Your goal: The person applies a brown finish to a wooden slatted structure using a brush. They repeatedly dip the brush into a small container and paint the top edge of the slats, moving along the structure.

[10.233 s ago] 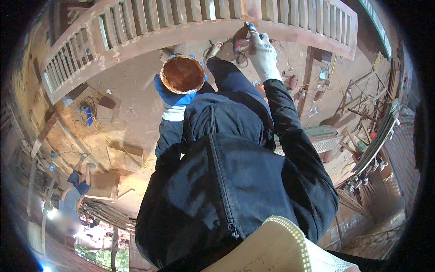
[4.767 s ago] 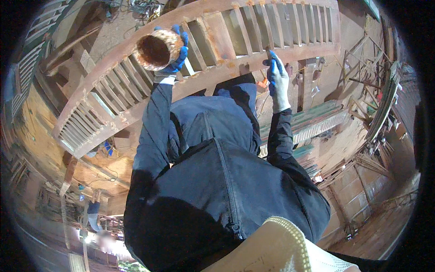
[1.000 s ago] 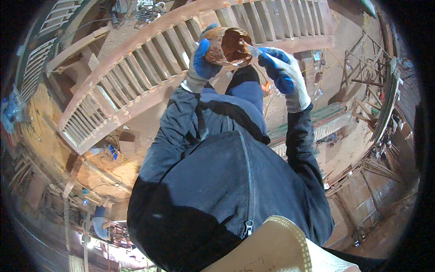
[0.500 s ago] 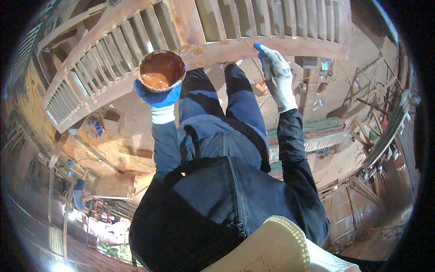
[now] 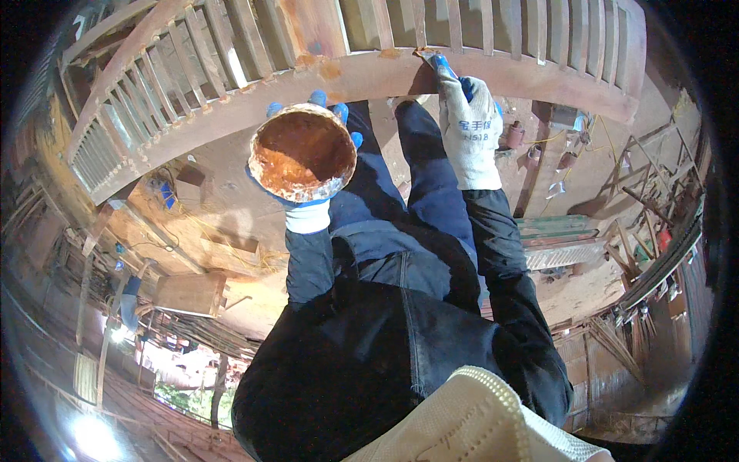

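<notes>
My left hand (image 5: 340,114), in a white glove with blue-coated fingers, is closed around a round bowl (image 5: 265,189). Its rim is crusted, and reddish-brown paste (image 5: 296,150) coats the inside. My right hand (image 5: 471,112), in a matching glove, grips a small putty knife (image 5: 424,54), mostly hidden by the fingers. The knife's tip touches the curved wooden rail (image 5: 369,75) at the foot of a slat. Spots of orange-brown paste (image 5: 329,70) mark the rail near a wide upright board (image 5: 312,27).
Slats (image 5: 454,27) run along the wooden piece in front of me. Cables and a reddish can (image 5: 515,135) lie beyond my right hand. A wooden box-like piece (image 5: 190,293) stands at left, near another person (image 5: 129,300). Loose timber (image 5: 643,208) is piled at right.
My right hand has brought the putty knife up against the rail at a slat. My left hand and the bowl have shifted right and look closer, the bowl larger in view.
</notes>
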Demonstrator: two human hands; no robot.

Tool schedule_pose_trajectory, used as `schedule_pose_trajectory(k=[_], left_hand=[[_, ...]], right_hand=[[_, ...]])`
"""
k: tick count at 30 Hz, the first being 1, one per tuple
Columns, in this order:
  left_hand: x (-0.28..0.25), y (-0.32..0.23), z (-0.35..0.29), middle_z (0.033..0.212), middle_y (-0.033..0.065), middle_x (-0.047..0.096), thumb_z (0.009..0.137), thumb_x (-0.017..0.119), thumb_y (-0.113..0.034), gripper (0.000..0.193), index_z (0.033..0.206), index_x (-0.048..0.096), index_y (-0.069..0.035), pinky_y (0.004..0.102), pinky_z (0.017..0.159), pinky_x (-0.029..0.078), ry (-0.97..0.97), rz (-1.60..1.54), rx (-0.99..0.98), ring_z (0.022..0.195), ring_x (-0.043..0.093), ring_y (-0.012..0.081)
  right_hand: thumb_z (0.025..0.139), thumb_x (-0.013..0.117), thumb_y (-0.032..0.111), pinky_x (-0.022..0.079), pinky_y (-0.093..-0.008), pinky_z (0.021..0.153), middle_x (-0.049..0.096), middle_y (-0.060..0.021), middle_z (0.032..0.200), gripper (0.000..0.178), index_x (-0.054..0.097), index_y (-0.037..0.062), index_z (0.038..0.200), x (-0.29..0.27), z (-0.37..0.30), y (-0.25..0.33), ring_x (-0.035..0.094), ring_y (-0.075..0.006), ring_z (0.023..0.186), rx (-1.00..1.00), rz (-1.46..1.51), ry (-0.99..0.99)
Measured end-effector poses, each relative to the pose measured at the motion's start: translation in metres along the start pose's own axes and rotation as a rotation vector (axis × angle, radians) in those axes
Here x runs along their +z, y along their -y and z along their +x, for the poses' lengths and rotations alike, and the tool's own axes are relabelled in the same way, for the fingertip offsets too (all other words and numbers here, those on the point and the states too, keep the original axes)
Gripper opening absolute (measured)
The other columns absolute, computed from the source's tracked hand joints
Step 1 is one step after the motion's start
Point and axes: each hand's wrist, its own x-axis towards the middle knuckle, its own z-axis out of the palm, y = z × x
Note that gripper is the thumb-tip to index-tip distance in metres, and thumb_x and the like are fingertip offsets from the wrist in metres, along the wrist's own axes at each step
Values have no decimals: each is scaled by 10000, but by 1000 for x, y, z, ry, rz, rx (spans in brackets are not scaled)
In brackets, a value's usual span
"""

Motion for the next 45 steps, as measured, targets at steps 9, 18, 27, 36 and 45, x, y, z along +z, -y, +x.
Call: schedule_pose_trajectory(k=[9, 18, 27, 36, 45], left_hand=[[1, -11, -6, 1538, 144, 322, 943, 499, -529, 478, 1385, 462, -349, 734, 1009, 338, 24, -16, 23, 1401, 263, 466], [-10, -6, -11, 1530, 157, 328, 940, 500, -539, 486, 1385, 462, -345, 744, 1025, 302, -2, -101, 4, 1409, 253, 453], [-12, -2, -8, 1567, 154, 244, 928, 496, -585, 573, 1437, 399, -342, 749, 1033, 265, 33, -129, -2, 1407, 260, 457], [-13, 3, -7, 1577, 141, 225, 928, 489, -591, 557, 1433, 408, -370, 755, 1032, 259, 14, -173, -19, 1412, 249, 457], [-13, 5, -7, 1516, 155, 350, 960, 490, -505, 442, 1366, 483, -329, 742, 1021, 313, -21, -142, -48, 1389, 289, 454]], right_hand=[[799, 644, 19, 499, -411, 639, 563, -124, 909, 366, 615, 128, 1148, -20, 9, 13, 606, -312, 771, 107, 182, 22], [810, 636, 43, 489, -414, 635, 543, -123, 908, 432, 596, 150, 1227, -30, 13, 18, 599, -315, 759, 112, 156, 116], [817, 621, 33, 485, -408, 616, 532, -128, 864, 431, 580, 139, 1233, -37, 18, 21, 591, -322, 744, 74, 203, 176], [834, 617, 48, 483, -416, 622, 534, -127, 878, 445, 569, 153, 1264, -44, 19, 23, 593, -320, 752, 71, 160, 224], [853, 620, 86, 484, -413, 601, 533, -123, 859, 386, 591, 161, 1230, -44, 21, 23, 601, -316, 737, 58, 159, 221]])
